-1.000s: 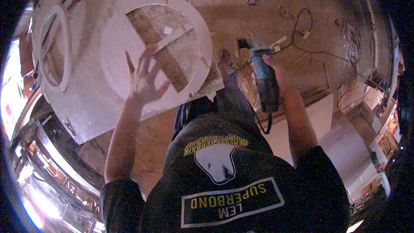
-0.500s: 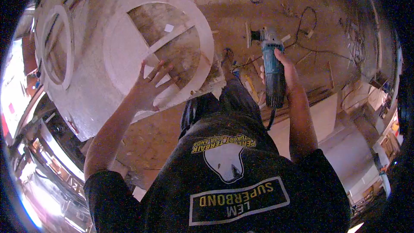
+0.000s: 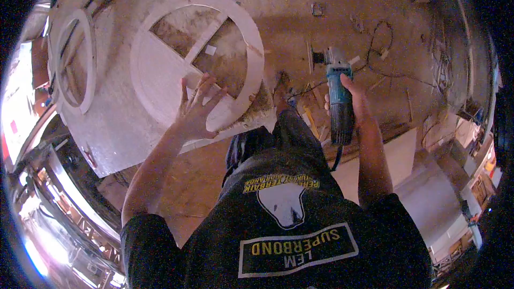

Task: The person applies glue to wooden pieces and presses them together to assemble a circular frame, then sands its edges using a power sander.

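Note:
My left hand (image 3: 199,106) lies with its fingers spread on the near part of a pale round panel (image 3: 158,77). This panel has a wide outer ring, a narrow bar and cut-out openings, and it lies flat on a worktable (image 3: 115,147). A small white scrap (image 3: 210,50) shows through one opening. My right hand (image 3: 350,93) is wrapped around the body of a teal and black angle grinder (image 3: 341,83), held out to the right of the table. The grinder's disc is seen edge-on at the left of its head, apart from the panel.
A second pale ring (image 3: 87,64) lies at the table's left end. The grinder's cord (image 3: 372,48) loops over the floor at right. Sticks and offcuts (image 3: 316,123) litter the floor near my foot (image 3: 281,93). Pale boards (image 3: 428,192) stand at lower right.
The round panel has turned counterclockwise under my left hand, its bar now pointing more steeply up. My right hand still holds the grinder in about the same place. The view has shifted slightly.

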A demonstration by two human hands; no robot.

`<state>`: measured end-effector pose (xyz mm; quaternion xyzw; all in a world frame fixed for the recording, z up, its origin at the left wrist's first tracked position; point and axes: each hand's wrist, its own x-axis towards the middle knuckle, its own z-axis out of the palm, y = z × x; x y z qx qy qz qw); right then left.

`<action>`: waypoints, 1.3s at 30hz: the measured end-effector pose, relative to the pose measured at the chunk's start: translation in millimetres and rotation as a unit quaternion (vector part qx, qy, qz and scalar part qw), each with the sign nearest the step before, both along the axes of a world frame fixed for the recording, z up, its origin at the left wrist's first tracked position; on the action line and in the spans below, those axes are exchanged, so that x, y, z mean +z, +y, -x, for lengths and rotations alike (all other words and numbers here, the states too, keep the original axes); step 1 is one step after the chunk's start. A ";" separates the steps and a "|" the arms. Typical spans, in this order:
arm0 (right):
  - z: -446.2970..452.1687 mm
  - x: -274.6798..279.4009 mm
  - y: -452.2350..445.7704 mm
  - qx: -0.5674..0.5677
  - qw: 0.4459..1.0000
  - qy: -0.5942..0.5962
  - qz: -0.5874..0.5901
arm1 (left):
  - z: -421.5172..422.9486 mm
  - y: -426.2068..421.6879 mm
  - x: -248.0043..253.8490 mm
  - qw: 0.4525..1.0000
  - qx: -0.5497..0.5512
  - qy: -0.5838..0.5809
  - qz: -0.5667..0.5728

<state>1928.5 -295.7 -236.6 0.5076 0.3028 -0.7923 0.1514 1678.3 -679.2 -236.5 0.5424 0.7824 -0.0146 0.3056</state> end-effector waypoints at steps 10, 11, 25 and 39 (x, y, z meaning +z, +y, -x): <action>42.7 3.7 27.9 0.085 0.996 0.022 0.035 | -11.8 11.2 10.2 0.992 0.096 -0.008 -0.081; 51.2 2.1 30.1 0.093 0.995 0.015 0.033 | -12.3 16.5 14.1 0.983 0.130 -0.010 -0.126; 153.8 -8.1 31.5 0.196 0.978 0.054 0.055 | 24.9 131.4 -19.6 0.939 0.308 0.081 -0.133; 163.7 -12.8 39.3 0.233 0.970 0.022 0.065 | 27.3 132.0 -14.8 0.945 0.303 0.109 -0.060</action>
